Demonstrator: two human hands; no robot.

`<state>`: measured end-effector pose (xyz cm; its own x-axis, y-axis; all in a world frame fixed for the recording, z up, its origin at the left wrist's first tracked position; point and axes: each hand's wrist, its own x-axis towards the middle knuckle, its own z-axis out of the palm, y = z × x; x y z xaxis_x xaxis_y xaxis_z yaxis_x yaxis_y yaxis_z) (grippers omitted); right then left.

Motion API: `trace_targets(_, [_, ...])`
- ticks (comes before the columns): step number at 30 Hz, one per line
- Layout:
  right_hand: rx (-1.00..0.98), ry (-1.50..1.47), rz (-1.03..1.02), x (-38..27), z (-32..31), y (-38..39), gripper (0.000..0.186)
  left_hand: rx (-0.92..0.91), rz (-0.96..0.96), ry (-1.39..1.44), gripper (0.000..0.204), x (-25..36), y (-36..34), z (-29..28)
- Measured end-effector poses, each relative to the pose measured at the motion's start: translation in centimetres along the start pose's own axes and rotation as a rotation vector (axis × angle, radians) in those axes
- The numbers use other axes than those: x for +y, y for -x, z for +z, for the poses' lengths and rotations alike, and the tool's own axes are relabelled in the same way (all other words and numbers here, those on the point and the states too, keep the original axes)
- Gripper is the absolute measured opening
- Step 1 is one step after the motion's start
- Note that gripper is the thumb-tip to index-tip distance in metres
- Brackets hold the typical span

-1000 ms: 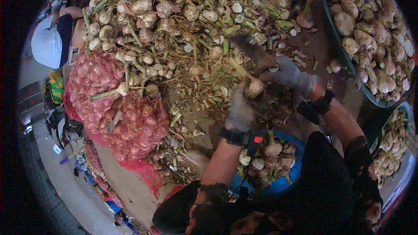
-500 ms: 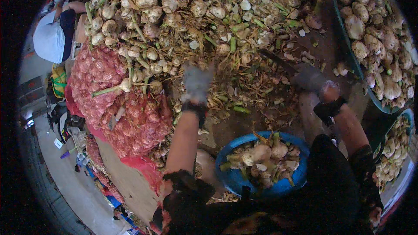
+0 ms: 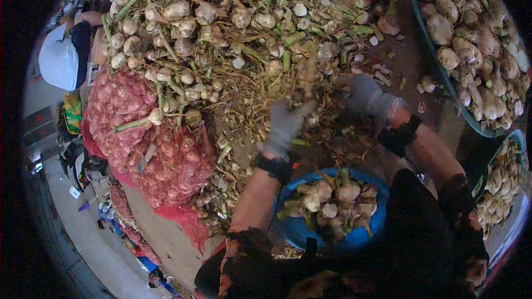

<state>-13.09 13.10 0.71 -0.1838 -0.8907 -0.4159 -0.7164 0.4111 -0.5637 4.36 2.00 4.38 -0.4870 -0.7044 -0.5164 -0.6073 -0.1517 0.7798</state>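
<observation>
My left hand (image 3: 285,124), in a grey glove, is in front of the garlic heap (image 3: 244,16). Its fingers are closed round what looks like a dirty garlic bulb with its stalk (image 3: 308,77); blur and the fingers hide most of it. Close by on the right, my gloved right hand (image 3: 367,98) is closed on a knife, whose blade is hardly visible now against the dark scraps. Both hands are above loose dry leaves and cut stalks. Below them stands a blue basin (image 3: 382,216) holding several trimmed garlic bulbs (image 3: 348,190).
Red mesh sacks of garlic (image 3: 166,160) lie to the left. A large green-rimmed tub (image 3: 435,58) of bulbs stands at the right, with a smaller tub (image 3: 522,158) nearer me. A person in a white hat (image 3: 58,58) is at the far left.
My left hand has moved right and slightly nearer, from the heap towards my right hand. My right hand has shifted left with the knife, so the two hands are now closer together.
</observation>
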Motion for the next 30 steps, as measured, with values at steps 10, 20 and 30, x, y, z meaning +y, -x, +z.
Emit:
trace_targets(10, [0.131, -0.011, 0.067, 2.6, 2.4, 2.7, 0.032, -0.074, -0.270, 0.965, 0.046, -2.3, -0.4, 1.4])
trace_targets(20, [0.222, 0.080, -0.271, -2.9, 2.0, 1.8, 0.043, -0.182, 0.066, 0.501, 0.037, -10.8, -1.2, 4.7])
trace_targets(30, [0.206, 0.138, -0.212, 0.2, 2.3, 1.2, 0.041, -0.052, 0.079, 0.524, 0.029, -7.6, 0.3, 5.7])
